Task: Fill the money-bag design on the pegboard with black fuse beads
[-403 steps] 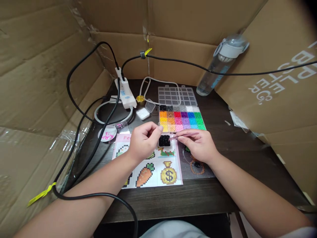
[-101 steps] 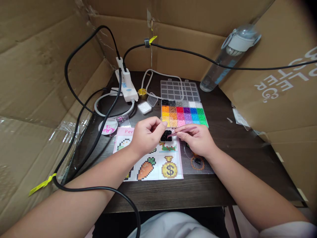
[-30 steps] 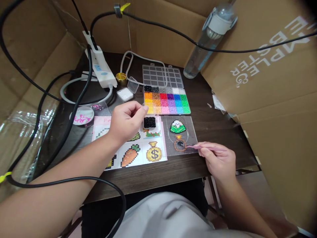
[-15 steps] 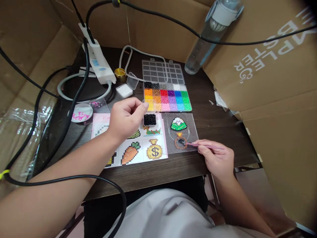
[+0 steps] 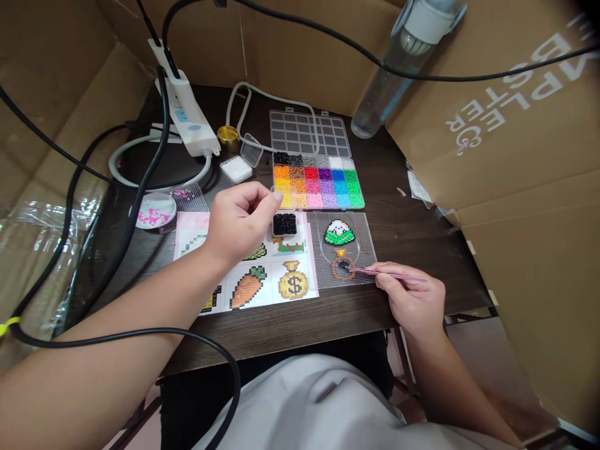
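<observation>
"Fingers first: what is the right hand [image 5: 412,303] doing?"

"Its thumb and fingers grip a pair of pink tweezers [image 5: 403,275], which come in from three o'clock, if you put the clock's centre on the bag-shaped bead design [image 5: 344,267]."

"And the tips?"

"Right beside the dark patch [image 5: 344,266] inside that design — too small for me to tell whether they touch it or hold anything."

"Describe the design."

"A brown-orange outline around the dark patch, with a yellow neck [image 5: 340,253] at twelve. It lies on a clear pegboard [image 5: 321,275]. Farther out at twelve is a rice-ball bead design [image 5: 340,235], white over green, edged in black."

"And the left hand [image 5: 241,219]?"

"Out at ten o'clock, over the printed pattern sheet [image 5: 272,284]. Thumb and forefinger come together at the edge of the raised clear lid [image 5: 291,197] of a small box of black beads [image 5: 284,224] — I can't tell whether they pinch it."

"Where's that box?"

"Also at ten, between the left hand and the pegboard."

"What's printed nearest?"

"A yellow money bag with a dollar sign [image 5: 293,281], at nine. A carrot [image 5: 248,287] is farther out that way."

"Beyond?"

"The multi-compartment bead organizer [image 5: 319,181], between eleven and twelve, and a water bottle [image 5: 391,84], between twelve and one."
</observation>
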Tool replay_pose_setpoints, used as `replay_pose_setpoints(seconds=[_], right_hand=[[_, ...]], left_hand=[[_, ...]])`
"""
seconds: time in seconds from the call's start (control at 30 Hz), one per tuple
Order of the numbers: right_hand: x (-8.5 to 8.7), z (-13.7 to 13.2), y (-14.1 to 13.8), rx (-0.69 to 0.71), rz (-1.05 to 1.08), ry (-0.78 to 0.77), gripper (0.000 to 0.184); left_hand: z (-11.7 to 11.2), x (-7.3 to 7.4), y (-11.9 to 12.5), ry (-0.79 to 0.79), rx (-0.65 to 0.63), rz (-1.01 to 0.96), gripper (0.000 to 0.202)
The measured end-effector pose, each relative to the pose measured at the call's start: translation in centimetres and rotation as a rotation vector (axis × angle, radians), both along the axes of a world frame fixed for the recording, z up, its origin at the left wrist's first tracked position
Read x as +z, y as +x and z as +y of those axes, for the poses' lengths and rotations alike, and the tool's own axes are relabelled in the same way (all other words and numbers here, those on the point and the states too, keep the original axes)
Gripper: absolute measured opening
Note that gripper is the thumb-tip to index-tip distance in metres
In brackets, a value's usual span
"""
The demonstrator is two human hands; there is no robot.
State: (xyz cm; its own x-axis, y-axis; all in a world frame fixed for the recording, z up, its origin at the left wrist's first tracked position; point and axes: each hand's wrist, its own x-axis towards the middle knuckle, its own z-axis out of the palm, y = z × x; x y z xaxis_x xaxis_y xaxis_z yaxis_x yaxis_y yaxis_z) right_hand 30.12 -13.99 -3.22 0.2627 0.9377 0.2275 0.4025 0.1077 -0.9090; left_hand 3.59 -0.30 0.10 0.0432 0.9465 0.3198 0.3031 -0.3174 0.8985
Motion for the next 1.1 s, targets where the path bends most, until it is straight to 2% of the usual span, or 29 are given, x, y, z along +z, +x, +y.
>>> replay_pose_setpoints(seconds=[0.3,1.1], right_hand=[[-1.4,-0.3,0.7,-0.035,0.167,0.015,0.012],[-1.2,0.1,0.8,-0.036,0.168,-0.021,0.008]], left_hand=[[0.0,-0.2,0.1,0.003,0.010,-0.001,0.028],[-0.1,0.0,0.2,0.005,0.008,-0.003,0.029]])
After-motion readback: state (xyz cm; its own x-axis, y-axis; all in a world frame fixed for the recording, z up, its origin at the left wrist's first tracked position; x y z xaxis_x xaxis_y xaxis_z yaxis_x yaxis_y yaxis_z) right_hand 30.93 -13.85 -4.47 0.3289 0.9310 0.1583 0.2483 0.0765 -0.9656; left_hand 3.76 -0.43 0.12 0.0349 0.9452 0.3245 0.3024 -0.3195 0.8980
